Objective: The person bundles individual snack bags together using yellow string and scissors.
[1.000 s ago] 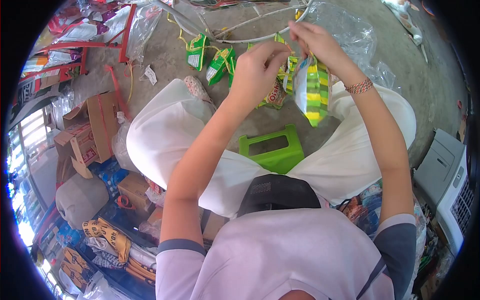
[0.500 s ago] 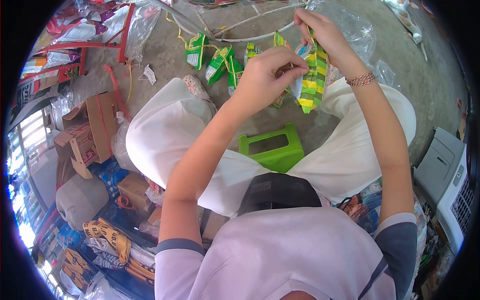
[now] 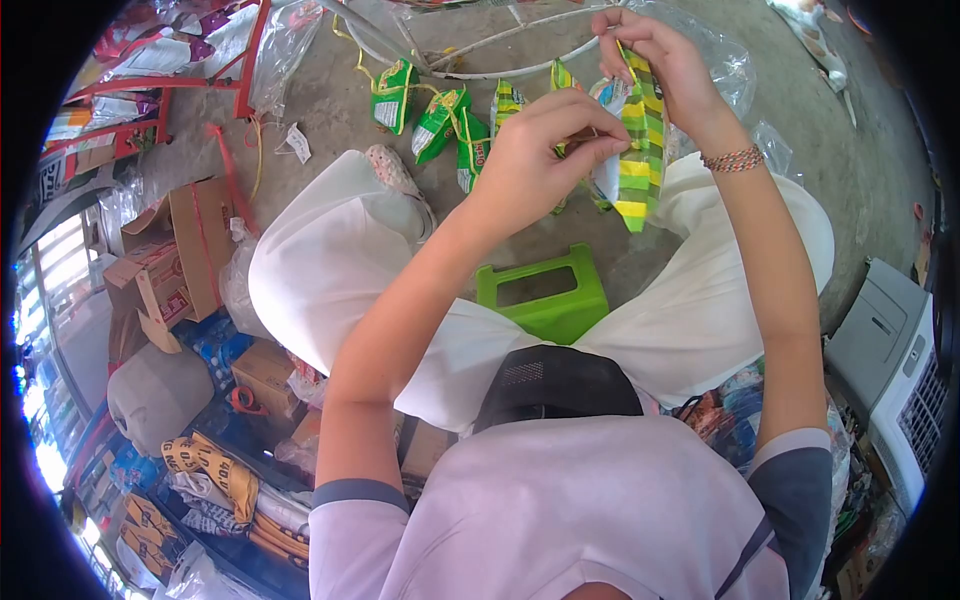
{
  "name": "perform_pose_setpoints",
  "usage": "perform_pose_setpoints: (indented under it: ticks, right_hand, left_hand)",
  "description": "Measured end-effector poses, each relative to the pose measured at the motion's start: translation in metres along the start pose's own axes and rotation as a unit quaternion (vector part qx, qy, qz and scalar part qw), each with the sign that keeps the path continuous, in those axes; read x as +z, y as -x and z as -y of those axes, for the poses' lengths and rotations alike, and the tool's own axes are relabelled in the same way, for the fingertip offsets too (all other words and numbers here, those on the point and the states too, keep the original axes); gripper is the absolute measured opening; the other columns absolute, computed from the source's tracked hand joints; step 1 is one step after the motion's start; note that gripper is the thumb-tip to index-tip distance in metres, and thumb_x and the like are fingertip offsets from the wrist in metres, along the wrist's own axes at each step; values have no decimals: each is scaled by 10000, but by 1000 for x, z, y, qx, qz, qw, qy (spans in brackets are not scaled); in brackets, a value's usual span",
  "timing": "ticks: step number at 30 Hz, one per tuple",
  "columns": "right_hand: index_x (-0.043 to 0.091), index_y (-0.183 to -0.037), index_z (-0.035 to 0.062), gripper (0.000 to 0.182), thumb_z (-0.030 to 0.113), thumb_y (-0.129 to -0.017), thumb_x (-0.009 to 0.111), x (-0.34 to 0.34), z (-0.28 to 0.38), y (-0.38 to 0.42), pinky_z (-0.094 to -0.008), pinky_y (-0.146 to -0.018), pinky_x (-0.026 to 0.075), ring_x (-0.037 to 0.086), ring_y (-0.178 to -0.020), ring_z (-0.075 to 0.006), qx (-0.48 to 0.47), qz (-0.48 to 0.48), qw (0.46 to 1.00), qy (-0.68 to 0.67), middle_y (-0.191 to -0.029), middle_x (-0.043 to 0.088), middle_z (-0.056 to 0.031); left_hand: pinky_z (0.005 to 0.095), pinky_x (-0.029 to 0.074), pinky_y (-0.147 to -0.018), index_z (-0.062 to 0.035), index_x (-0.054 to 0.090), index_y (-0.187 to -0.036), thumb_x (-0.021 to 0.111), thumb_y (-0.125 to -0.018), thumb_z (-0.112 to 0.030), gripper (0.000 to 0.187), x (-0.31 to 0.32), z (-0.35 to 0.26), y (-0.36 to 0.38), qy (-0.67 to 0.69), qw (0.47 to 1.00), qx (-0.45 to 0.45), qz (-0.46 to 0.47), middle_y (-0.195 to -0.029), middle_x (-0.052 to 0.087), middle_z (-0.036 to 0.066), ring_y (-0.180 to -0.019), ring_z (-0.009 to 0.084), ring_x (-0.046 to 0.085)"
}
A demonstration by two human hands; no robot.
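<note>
A yellow-and-green striped snack packet (image 3: pixel 641 160) hangs upright between my hands, its narrow edge facing me. My right hand (image 3: pixel 672 80) grips its upper part, with fingers curled behind it. From the other side, my left hand (image 3: pixel 545 150) pinches thumb and forefinger together at the packet's middle; whether a bit of string is caught there too is hard to see. Left of my hands, a green snack packet (image 3: pixel 394 97), another green packet (image 3: pixel 440 125) and further packets hang on a yellow string (image 3: pixel 364 66). Part of a striped packet (image 3: pixel 507 100) shows behind my left hand.
A white metal frame (image 3: pixel 470 76) curves beyond the packets. Between my legs stands a green plastic stool (image 3: pixel 545 300). Open cardboard boxes (image 3: pixel 195 250) and a red rack (image 3: pixel 245 75) are on the left. A grey-and-white appliance (image 3: pixel 880 340) stands right; a cat (image 3: pixel 815 40) lies at the far right.
Both hands and the striped packet have shifted slightly to the right. The packet has turned a little, with its lower tip now further right. My left fingers stay pinched against it.
</note>
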State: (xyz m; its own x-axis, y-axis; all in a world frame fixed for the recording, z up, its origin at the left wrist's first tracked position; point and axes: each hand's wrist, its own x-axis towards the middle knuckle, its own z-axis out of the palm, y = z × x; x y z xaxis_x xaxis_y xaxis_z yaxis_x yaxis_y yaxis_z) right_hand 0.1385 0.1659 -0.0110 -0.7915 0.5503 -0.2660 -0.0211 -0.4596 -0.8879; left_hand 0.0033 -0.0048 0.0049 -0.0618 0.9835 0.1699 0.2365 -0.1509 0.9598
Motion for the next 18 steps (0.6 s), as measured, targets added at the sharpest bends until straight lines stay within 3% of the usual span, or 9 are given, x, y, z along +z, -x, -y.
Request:
perform_pose_setpoints:
  ticks: [2,5,8,11,14,17,18]
  right_hand:
    - [531,-1033,41,168,154,-909,520,1,8,1,-228,-689,431,546,-731,-147,-27,-1,1000,-15,-802,563,-51]
    - [521,-1064,40,169,72,-900,547,-2,22,4,-242,-757,437,538,-817,-138,-50,-67,993,80,-893,549,-51]
    - [517,-1085,42,200,17,-892,562,-7,33,13,-273,-796,453,538,-846,-131,-47,-89,992,75,-947,540,-33]
    - [537,-1108,66,180,45,-929,550,-24,40,28,-275,-828,463,543,-889,-121,-65,-120,987,90,-974,543,-20]
    - [561,-1139,43,229,168,-951,601,-4,62,49,-243,-789,446,567,-852,-81,-78,-235,958,144,-908,595,-7]
    - [552,-1219,41,338,97,-901,653,-29,68,64,-229,-846,430,560,-1025,-88,-79,-170,968,165,-1108,568,-16]
    - [552,-1205,40,318,100,-907,644,-25,68,65,-224,-843,424,555,-1012,-81,-75,-169,970,157,-1088,568,-10]
  left_hand:
    - [273,525,-775,-11,685,-985,672,-885,-47,107,0,3,1,9,1000,-11,-10,-968,656,60,-862,143,638]
    - [244,489,-740,-32,664,-1024,656,-913,-69,117,-4,7,2,130,979,-152,-38,-1039,664,43,-825,94,591]
    - [225,447,-707,-47,639,-1046,643,-936,-104,124,-17,1,-2,226,956,-183,-43,-1127,661,48,-772,55,528]
    - [227,438,-701,-47,631,-1025,645,-937,-131,122,-31,1,-2,267,947,-158,-78,-1199,644,81,-739,52,504]
    - [227,439,-690,-56,620,-1013,635,-942,-125,100,-41,-3,1,265,953,-133,-64,-1228,627,112,-739,64,507]
    - [222,453,-688,-36,620,-993,644,-932,-96,89,-41,-14,5,259,957,-113,-61,-1156,646,86,-755,63,520]
    - [220,461,-688,-25,621,-984,649,-928,-83,86,-40,-17,6,257,958,-109,-63,-1114,657,70,-762,61,525]
